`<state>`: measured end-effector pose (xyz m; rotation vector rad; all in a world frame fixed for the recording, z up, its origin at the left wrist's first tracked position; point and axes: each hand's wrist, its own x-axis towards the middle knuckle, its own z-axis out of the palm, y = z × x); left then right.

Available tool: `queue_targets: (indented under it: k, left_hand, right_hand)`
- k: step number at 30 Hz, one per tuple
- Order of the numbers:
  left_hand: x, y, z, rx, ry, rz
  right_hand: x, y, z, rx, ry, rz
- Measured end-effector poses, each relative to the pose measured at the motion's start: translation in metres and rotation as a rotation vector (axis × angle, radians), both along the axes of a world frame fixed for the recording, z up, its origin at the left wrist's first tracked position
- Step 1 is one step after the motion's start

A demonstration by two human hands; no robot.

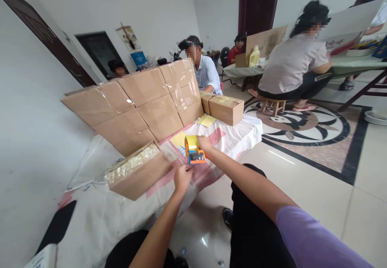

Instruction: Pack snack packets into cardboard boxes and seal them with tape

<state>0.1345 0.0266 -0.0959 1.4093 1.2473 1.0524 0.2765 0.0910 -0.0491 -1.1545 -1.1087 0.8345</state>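
Note:
My right hand [204,146] is closed around a tape dispenser [197,157] with an orange and blue frame and a roll of yellow tape [191,143] on it. Just below the dispenser, my left hand [182,178] has its fingers pinched together. What they hold, if anything, is too small to make out. Both hands are above the near edge of the cloth-covered table [242,133]. Flat yellow pieces [205,120] lie on the cloth beyond the dispenser.
A wall of taped cardboard boxes [151,98] stands across the table. One taped box [139,173] lies left of my hands, another long box [225,109] at the far right. A person [207,72] sits behind the wall; another [298,62] sits on a stool at right.

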Motion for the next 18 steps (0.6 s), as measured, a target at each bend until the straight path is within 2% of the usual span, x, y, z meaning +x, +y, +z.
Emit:
queue_targets:
  k: [3,6,11,15,18]
  left_hand:
    - [-0.006,0.003,0.006,0.094,0.021,0.029]
    - [-0.014,0.003,0.018,0.152,0.014,0.046]
    - [-0.038,0.001,0.044,0.210,-0.008,0.138]
    - [-0.057,-0.001,0.057,0.247,0.010,0.220]
    - [-0.070,-0.002,0.063,0.268,0.023,0.254]
  right_hand:
    - [0.004,-0.003,0.006,-0.003,0.049,0.075]
    - [0.024,0.004,0.010,0.045,0.113,0.122]
    - [0.061,0.029,-0.002,0.000,0.043,-0.027]
    - [0.071,0.040,-0.012,-0.098,-0.026,-0.071]
    - [0.073,0.040,-0.008,-0.159,-0.076,-0.168]
